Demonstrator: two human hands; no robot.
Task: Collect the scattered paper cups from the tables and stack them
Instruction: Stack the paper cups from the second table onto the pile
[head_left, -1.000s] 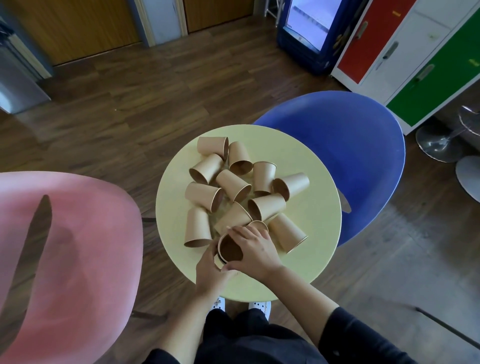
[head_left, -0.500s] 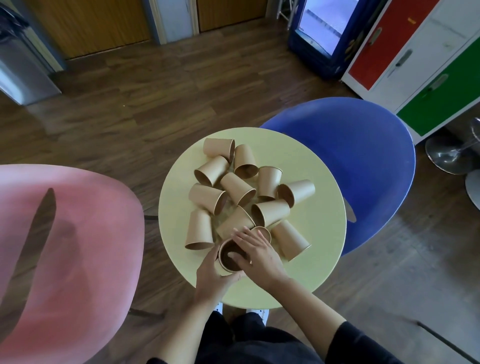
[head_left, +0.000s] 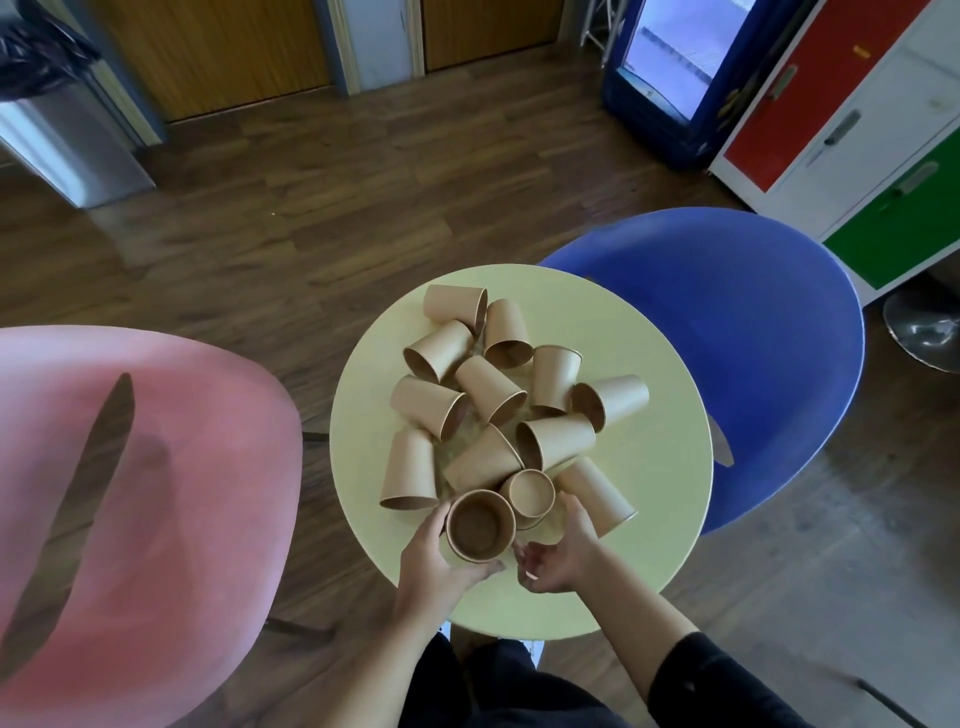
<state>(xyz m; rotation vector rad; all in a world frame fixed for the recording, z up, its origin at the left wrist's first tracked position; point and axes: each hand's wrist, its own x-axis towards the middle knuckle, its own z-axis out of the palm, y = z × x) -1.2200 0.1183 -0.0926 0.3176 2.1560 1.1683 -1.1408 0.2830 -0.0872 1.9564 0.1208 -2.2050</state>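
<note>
Bare tabletop lies open at the frame's right of the heaped cups, hemmed by the blue chair and pink chair.

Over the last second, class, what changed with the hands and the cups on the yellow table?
The right hand has come off the held paper cup and now hangs open beside it. The left hand still grips that cup, mouth up, at the near edge. The loose cups on the yellow table stayed put, as did the upright cup.

Office break room; drinks fridge, coloured lockers, café table
</note>
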